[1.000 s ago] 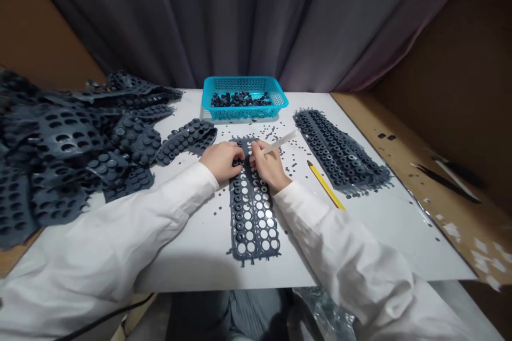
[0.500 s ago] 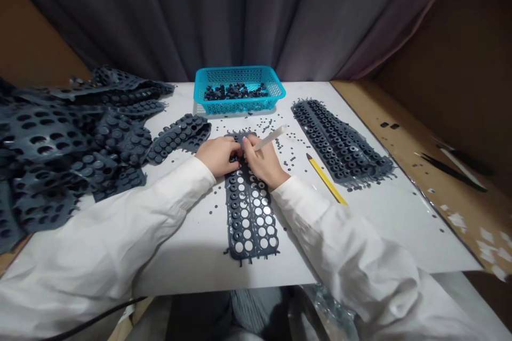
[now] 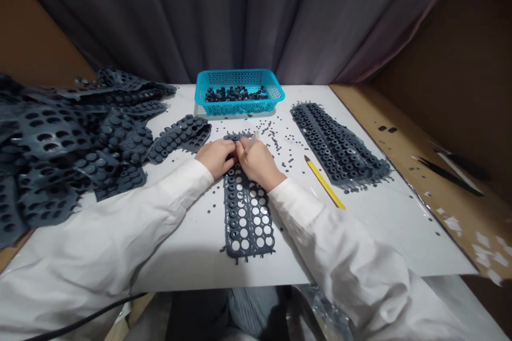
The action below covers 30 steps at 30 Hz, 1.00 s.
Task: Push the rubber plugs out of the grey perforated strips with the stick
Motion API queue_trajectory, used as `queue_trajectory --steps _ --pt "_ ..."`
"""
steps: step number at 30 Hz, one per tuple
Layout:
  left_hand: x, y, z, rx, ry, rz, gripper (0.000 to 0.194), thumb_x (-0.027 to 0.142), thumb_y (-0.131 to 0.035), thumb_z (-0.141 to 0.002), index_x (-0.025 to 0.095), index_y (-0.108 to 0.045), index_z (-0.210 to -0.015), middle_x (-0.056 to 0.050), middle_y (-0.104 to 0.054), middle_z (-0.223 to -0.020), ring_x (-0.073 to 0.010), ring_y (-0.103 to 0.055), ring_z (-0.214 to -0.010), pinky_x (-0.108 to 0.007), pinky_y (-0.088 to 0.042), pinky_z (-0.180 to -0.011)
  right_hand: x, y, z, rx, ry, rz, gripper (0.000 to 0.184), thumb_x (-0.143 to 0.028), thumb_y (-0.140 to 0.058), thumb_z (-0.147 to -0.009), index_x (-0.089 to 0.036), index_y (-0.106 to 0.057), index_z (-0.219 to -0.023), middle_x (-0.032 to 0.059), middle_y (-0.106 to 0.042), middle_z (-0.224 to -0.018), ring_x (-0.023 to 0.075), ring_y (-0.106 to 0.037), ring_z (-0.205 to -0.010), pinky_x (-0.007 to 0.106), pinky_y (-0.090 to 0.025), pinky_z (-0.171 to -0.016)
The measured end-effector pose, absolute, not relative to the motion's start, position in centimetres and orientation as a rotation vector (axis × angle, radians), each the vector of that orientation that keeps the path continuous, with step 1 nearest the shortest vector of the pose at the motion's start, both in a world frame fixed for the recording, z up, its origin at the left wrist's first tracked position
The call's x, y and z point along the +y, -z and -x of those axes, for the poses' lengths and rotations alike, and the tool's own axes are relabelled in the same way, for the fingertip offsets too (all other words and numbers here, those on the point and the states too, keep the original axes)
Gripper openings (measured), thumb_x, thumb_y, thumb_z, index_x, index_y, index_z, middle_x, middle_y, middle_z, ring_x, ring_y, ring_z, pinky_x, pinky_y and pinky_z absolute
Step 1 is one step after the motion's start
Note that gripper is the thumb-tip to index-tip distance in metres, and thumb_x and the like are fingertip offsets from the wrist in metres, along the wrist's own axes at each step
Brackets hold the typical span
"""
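Left hand [image 3: 216, 159] touches right hand [image 3: 259, 161] on perforated rubber sheet [image 3: 248, 224]; right grips white pick [image 3: 253, 140]

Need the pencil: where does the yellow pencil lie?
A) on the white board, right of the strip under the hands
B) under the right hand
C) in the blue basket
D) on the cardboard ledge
A: the yellow pencil lies on the white board, right of the perforated rubber strip.

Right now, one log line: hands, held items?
left hand: on punched rubber sheet | right hand: holds white tool | blue basket: dark rubber pieces
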<state>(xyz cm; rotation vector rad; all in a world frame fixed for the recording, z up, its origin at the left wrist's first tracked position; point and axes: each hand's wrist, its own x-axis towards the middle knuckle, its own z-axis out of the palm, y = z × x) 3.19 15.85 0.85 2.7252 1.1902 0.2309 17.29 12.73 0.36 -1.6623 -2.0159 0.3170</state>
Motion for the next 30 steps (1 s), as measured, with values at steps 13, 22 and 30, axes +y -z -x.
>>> queue_trajectory --steps 13,22,30 --pt "15.6 1.3 -2.7 1.216 -0.548 -2.521 0.011 0.023 -0.05 -0.078 0.016 -0.058 -0.077 -0.005 -0.061 -0.078 -0.0185 -0.054 -0.078 -0.03 -0.042 -0.075 13.0 -0.2 -17.3 -1.962 -0.359 1.639 0.03 -0.03 -0.033 -0.091 -0.018 -0.055 -0.075 0.0049 -0.058 -0.062 0.0161 -0.052 -0.056 0.025 -0.032 -0.055" --pt "15.5 0.8 -2.8 1.189 -0.475 -2.507 0.012 0.025 -0.052 -0.078 0.018 -0.061 -0.081 -0.004 -0.063 -0.086 -0.0194 -0.055 -0.085 -0.032 -0.042 -0.08 13.2 1.0 -18.8 -1.565 -0.811 1.399 0.037 -0.041 -0.034 -0.09 -0.022 -0.041 -0.06 -0.0036 -0.049 -0.047 0.0116 -0.05 -0.046 0.023 -0.039 -0.051" --pt "15.6 1.1 -2.6 1.164 -0.514 -2.498 0.012 0.026 -0.053 -0.078 0.018 -0.062 -0.08 -0.004 -0.063 -0.087 -0.0194 -0.054 -0.084 -0.032 -0.042 -0.079 13.0 1.2 -19.0 -1.463 -0.891 1.386 0.038 -0.044 -0.041 -0.088 -0.022 -0.041 -0.058 -0.0045 -0.05 -0.045 0.0111 -0.051 -0.044 0.023 -0.039 -0.047"
